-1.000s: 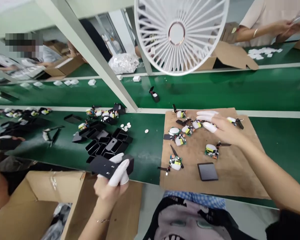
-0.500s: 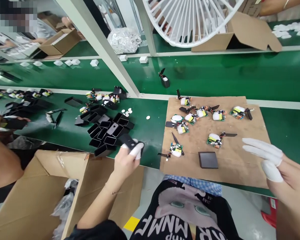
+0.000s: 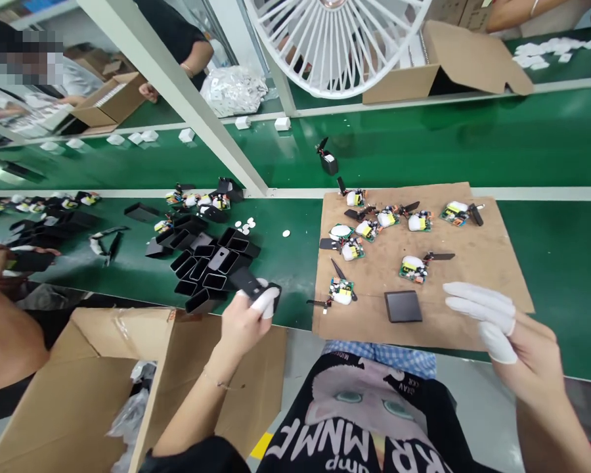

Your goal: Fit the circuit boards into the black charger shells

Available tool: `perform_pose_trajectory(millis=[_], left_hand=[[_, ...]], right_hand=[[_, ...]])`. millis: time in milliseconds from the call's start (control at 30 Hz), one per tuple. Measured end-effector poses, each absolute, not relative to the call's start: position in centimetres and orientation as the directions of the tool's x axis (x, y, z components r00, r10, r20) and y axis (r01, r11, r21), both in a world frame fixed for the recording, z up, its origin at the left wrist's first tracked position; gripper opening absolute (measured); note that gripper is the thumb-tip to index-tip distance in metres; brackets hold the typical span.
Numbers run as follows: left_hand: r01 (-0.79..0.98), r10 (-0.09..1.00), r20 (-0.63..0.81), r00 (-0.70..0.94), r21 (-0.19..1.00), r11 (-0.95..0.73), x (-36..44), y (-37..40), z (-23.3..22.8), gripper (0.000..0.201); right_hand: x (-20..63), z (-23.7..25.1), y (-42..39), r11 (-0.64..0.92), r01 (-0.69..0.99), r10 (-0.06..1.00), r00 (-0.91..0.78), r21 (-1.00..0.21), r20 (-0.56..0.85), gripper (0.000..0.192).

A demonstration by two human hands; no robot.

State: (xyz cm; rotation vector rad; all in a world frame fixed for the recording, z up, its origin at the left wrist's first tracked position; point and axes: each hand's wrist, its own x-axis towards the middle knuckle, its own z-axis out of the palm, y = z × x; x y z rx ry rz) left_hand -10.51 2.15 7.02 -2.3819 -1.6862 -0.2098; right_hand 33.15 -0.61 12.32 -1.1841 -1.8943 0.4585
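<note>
My left hand (image 3: 249,315), with white finger cots, is closed round a black plastic housing (image 3: 247,282) just in front of a pile of similar open black housings (image 3: 220,260). Over the right part of the brown cardboard sheet (image 3: 364,332) hovers my right hand (image 3: 509,325), also in white finger cots, its fingers stretched out and holding nothing. Closest to it are a flat dark cover (image 3: 404,307) and a green circuit board (image 3: 414,268) with a white part, yellow tape and a black strip. Several similar boards (image 3: 342,290) lie across the sheet.
A large open carton (image 3: 123,328) stands at the lower left below the bench edge. Across the green conveyor (image 3: 423,144) sits one assembled black unit (image 3: 329,163). A white fan (image 3: 339,52) hangs overhead. A co-worker's hand (image 3: 32,257) holds a black part at far left.
My right hand has moved left, nearer the dark cover and the boards, still outstretched. My left hand keeps the black housing in about the same place. The view has shifted slightly.
</note>
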Motion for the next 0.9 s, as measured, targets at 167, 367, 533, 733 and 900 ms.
perform_pose_trajectory(millis=[167,367,533,733,900], left_hand=[[0.928,0.914,0.169,0.370,-0.125,-0.352,-10.0,2.4,7.0,0.032],[0.927,0.909,0.192,0.370,-0.138,-0.348,-9.2,2.3,6.7,0.032],[0.968,0.948,0.232,0.218,0.071,-0.240,-9.2,2.5,6.7,0.030],[0.821,0.931,0.363,0.041,0.519,-0.239,-5.2,1.8,9.5,0.030],[-0.254,0.962,0.068,-0.266,0.957,-0.137,3.1,-0.6,12.8,0.028]], right_hand=[[31.4,11.4,-1.4,0.516,0.499,0.855,-0.250,-0.697,0.454,0.038],[29.2,11.1,-2.0,0.523,0.434,0.851,-0.219,-0.733,0.477,0.038],[28.4,10.9,-2.3,0.485,0.358,0.874,-0.168,-0.798,0.456,0.034],[23.2,10.2,-1.6,0.451,0.324,0.881,-0.308,-0.831,0.358,0.043],[18.9,12.1,-1.3,0.509,0.243,0.848,-0.308,-0.826,0.432,0.094]])
